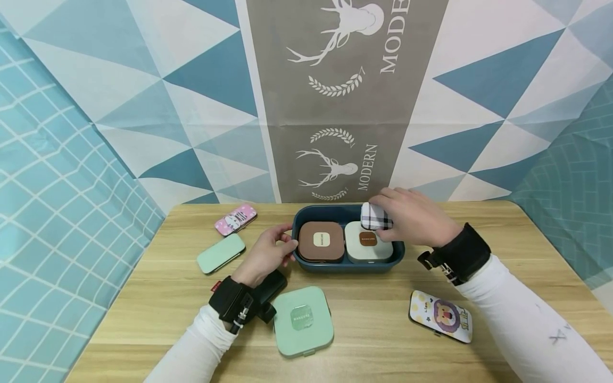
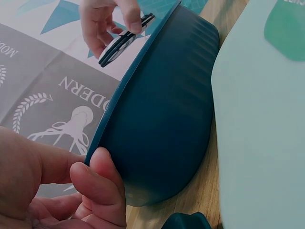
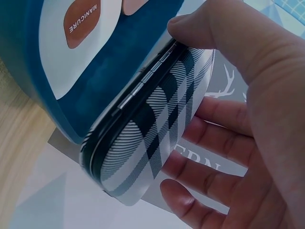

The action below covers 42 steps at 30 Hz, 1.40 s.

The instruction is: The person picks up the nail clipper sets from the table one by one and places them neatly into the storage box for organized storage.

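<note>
The wooden table holds a dark blue bin, and the left hand pinches its rim at nine o'clock. In it, a brown square case sits at nine and a white MANICURE case at three. The right hand grips a small plaid case, raised near the rim at two o'clock.

Now the blue bin is being pinched at its left rim by the left hand; over its right end the right hand is held gripping, thumb opposite fingers, both arms outstretched.
</note>
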{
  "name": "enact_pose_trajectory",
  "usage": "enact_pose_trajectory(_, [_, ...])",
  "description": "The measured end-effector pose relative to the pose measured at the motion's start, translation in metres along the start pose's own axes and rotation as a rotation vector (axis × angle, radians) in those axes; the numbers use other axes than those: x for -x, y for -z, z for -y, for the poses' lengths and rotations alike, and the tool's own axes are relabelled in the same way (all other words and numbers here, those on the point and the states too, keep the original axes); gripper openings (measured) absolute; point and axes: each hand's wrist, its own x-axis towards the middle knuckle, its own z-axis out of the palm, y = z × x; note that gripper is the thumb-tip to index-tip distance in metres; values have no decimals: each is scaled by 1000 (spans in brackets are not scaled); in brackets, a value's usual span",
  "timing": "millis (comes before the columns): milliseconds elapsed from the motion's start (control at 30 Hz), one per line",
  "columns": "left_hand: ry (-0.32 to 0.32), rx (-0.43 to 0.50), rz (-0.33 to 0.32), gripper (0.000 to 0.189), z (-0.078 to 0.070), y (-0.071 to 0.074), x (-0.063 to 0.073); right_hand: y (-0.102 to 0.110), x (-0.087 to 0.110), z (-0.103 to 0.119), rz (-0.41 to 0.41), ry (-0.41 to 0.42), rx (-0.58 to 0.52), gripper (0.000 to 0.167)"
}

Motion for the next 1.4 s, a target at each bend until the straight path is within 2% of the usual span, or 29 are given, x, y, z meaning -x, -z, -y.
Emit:
enact_pose_trajectory(533, [-3, 1, 5, 54, 0, 0, 0, -10, -13, -3, 28, 11, 4, 61])
enact_pose_trajectory(1400, [-9, 3, 10, 54, 3, 1, -1, -31, -35, -1, 129, 32, 34, 59])
